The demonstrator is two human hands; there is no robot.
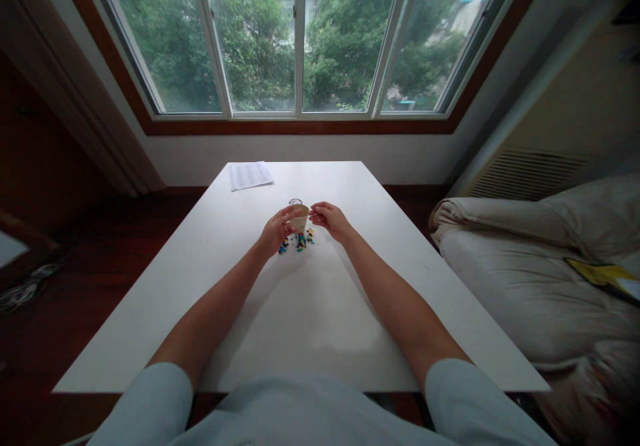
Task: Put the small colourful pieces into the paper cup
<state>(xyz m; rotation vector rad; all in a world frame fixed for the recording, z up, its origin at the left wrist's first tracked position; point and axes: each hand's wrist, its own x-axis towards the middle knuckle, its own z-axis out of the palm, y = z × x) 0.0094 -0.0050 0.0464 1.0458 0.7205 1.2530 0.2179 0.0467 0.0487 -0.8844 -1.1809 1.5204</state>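
Note:
A small beige paper cup (299,222) is gripped by my left hand (278,229), whose fingers wrap its left side and rim. On the cup's right, my right hand (329,218) is raised with fingers bent toward the rim; whether it touches the cup or pinches something small I cannot make out. Below and in front of the cup lies a loose pile of small colourful pieces (301,241), blue, yellow, green and black, too small to name. Behind the cup a round item with a dark rim (295,201) shows in part. The cup's inside is mostly hidden.
All this is on a white table (310,339). Sheets of printed paper (251,175) lie at its far left corner. A cushioned beige sofa (495,286) stands along the right side, with a yellow and black item (603,274) on it. Beyond the table is a window (299,39).

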